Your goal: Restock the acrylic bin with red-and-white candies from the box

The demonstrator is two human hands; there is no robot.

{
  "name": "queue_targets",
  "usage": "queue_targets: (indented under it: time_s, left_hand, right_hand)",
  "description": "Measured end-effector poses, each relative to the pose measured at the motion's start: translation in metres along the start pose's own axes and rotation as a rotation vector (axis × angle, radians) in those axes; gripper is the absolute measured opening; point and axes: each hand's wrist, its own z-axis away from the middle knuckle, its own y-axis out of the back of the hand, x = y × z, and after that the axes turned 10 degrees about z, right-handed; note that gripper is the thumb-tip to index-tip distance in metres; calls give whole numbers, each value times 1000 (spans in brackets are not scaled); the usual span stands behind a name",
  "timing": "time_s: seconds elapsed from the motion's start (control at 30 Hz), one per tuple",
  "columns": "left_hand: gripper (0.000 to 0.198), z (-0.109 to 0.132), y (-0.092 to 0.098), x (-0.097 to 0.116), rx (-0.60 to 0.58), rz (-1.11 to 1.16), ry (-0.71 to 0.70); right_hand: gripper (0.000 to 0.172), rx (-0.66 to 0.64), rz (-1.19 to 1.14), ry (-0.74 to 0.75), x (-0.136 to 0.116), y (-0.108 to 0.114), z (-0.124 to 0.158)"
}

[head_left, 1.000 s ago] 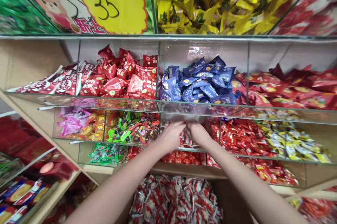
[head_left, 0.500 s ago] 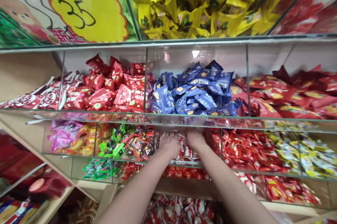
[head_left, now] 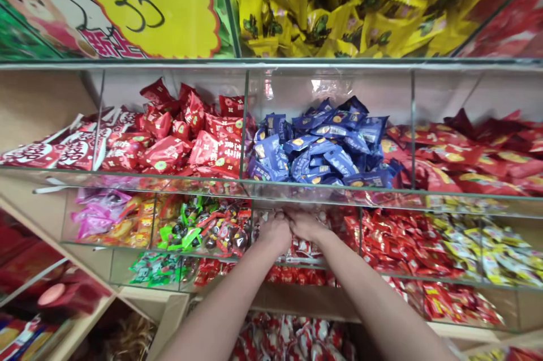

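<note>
Both of my hands reach into a middle compartment of the lower glass shelf, on top of red-and-white wrapped candies [head_left: 302,250]. My left hand [head_left: 275,232] rests on them with its knuckles up; its fingers bend down out of sight. Right beside it, my right hand [head_left: 306,226] lies over the candies with its fingers stretched toward the left one. The two hands nearly touch. No candy is visible lifted in either hand. Below my forearms, a cardboard box [head_left: 305,300] holds more red-and-white wrapped candies [head_left: 292,341].
Just above my hands runs a glass shelf edge [head_left: 305,194], with blue-wrapped candies [head_left: 326,143] behind it. Glass dividers [head_left: 360,231] flank the compartment. Red candies [head_left: 399,242] lie to the right, brown and green ones [head_left: 212,228] to the left. A price sign [head_left: 148,4] hangs upper left.
My hands have come closer together over the candies, the right one moving left. My left hand's fingers, spread before, are now bent down. The view has shifted slightly.
</note>
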Motion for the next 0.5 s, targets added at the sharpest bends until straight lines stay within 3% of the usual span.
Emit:
queue_targets:
  time_s: [0.2, 0.5]
  left_hand:
    - [39, 1, 2, -1, -75, 50, 27]
    - [48, 12, -8, -3, -7, 86, 55]
  right_hand:
    - [42, -44, 5, -50, 5, -4, 0]
    - [43, 1, -24, -126, 7, -8, 0]
